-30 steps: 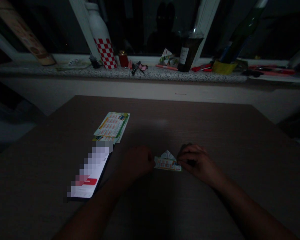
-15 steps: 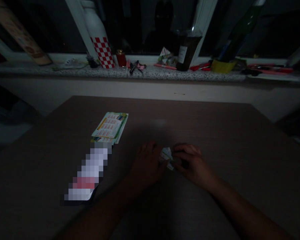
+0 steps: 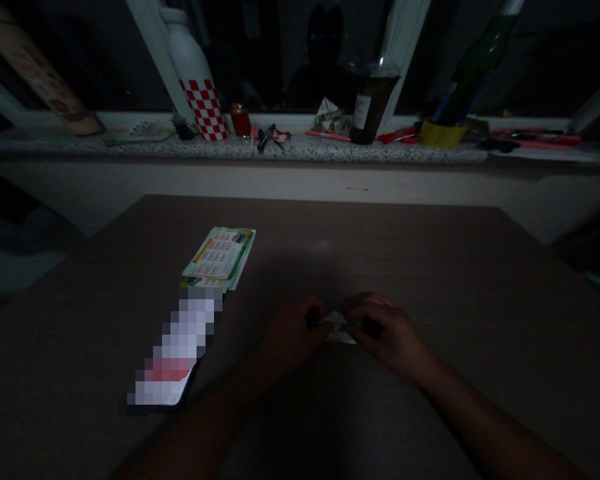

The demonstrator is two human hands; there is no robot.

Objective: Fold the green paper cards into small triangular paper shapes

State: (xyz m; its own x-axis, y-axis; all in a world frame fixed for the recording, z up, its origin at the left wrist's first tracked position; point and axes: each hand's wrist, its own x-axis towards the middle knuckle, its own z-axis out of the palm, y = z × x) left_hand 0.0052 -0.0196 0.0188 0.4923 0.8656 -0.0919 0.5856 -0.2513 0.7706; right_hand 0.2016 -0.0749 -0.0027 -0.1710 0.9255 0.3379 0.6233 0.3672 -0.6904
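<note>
A small folded piece of paper [image 3: 336,320], pale with some print, is between my two hands low over the middle of the table [image 3: 410,247]. My left hand [image 3: 296,330] pinches its left side with thumb and curled fingers. On the other side, my right hand [image 3: 383,325] grips the paper's right edge between thumb and fingertips. The fingers cover much of the paper, and in the dim light its exact folds cannot be made out.
Left of my hands lies a stack of printed cards [image 3: 220,253], with a phone [image 3: 177,353] nearer me, its screen blurred out. Along the window sill [image 3: 300,152] stand a checkered bottle [image 3: 205,100], a red jar [image 3: 240,121], a plastic cup [image 3: 373,107] and a green bottle [image 3: 480,60].
The paper has turned and now shows a peaked upper edge with a straight lower one. My left fingers have curled from lying flatter into a pinch. My right hand has barely moved.
</note>
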